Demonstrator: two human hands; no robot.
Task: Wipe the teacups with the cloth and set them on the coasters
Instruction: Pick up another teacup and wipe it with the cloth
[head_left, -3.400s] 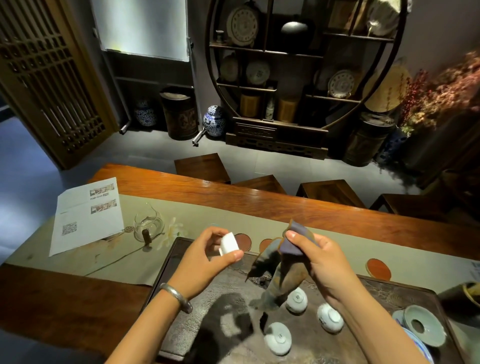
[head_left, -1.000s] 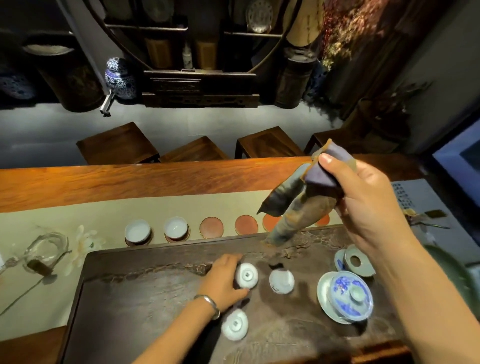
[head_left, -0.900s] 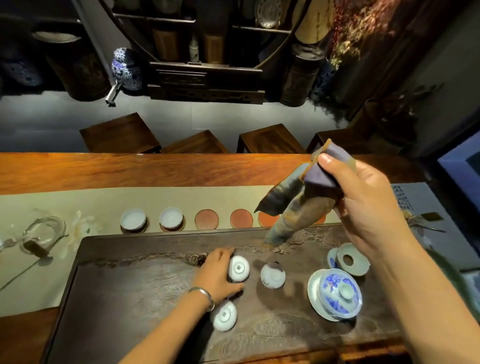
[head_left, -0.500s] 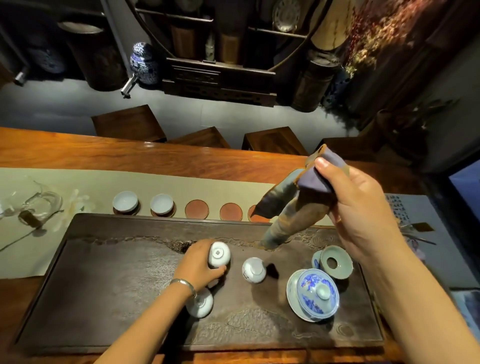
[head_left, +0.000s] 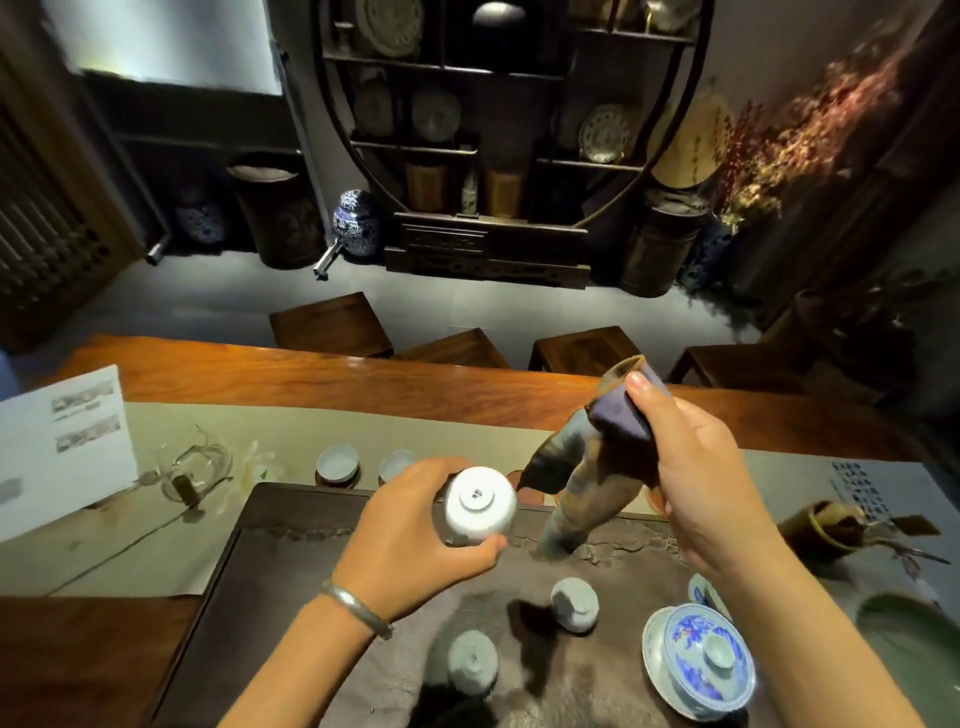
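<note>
Gripping a white teacup upside down, foot ring toward us, our left hand has fingers and thumb closed around its wall above the dark tea tray. Our right hand pinches the hanging cloth just beside it. Two inverted cups sit on the tray; two upright cups rest on coasters behind.

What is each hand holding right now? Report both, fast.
Left hand: closed on a teacup, its foot toward the camera.
Right hand: closed on the cloth.
</note>
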